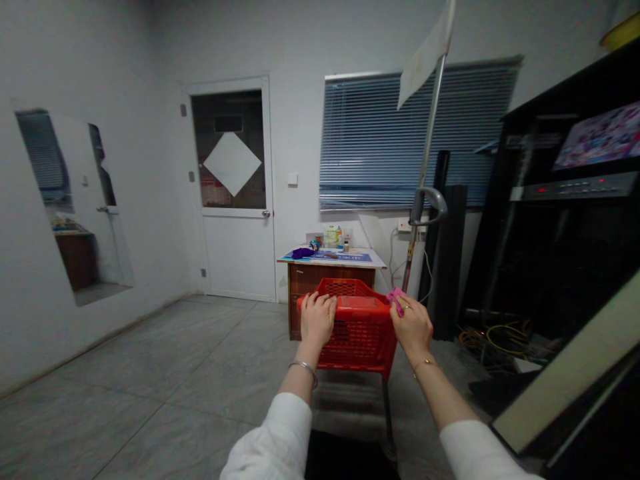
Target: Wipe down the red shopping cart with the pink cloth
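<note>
A red plastic shopping cart (360, 340) stands right in front of me, its handle (357, 303) facing my body. My left hand (318, 320) is wrapped over the left end of that handle. At the handle's right end, my right hand (413, 327) is closed on a crumpled pink cloth (395, 299), which touches the red plastic there. The undersides of both hands are hidden from me. A grey pole (433, 127) with a curved grey grip (431, 205) and a white panel rises just beyond the cart's right side.
Behind the cart, a brown desk (295, 283) holds bottles and a purple cloth (303, 253). A white door (240, 257) is at the back left, and a mirror (75, 207) is on the left wall. Cables (505, 337) lie on the floor beside a black equipment rack (540, 247).
</note>
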A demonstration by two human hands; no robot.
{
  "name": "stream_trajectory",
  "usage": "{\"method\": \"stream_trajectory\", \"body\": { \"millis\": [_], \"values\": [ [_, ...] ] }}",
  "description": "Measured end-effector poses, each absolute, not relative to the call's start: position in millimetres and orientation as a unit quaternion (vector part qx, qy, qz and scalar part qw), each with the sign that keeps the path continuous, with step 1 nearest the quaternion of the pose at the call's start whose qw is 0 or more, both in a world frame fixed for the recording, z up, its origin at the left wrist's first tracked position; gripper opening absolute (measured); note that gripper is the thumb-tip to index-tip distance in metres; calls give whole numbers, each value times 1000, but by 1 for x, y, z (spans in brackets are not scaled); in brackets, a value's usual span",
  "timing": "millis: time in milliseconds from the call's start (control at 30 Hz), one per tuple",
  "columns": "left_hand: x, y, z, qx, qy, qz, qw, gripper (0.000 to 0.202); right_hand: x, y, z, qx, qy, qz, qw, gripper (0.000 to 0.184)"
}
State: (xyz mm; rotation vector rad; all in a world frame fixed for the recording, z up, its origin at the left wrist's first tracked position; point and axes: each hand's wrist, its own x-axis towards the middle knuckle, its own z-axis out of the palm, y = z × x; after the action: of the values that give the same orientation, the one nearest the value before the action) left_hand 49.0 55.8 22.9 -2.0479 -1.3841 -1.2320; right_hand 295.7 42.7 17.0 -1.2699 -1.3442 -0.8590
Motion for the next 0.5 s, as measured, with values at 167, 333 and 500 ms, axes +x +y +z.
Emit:
{"method": "stream_trajectory", "body": {
  "millis": [167,333,500],
  "values": [
    [47,57,22,-728,-490,-435,202,30,227,42,22,-492,-600,-353,523,28],
    [42,56,23,-739,-482,-424,206,31,186,40,23,-442,-658,-348,501,27],
    [40,55,25,-742,-482,-421,200,31,230,42,18,-443,-648,-368,497,28]
  ]
}}
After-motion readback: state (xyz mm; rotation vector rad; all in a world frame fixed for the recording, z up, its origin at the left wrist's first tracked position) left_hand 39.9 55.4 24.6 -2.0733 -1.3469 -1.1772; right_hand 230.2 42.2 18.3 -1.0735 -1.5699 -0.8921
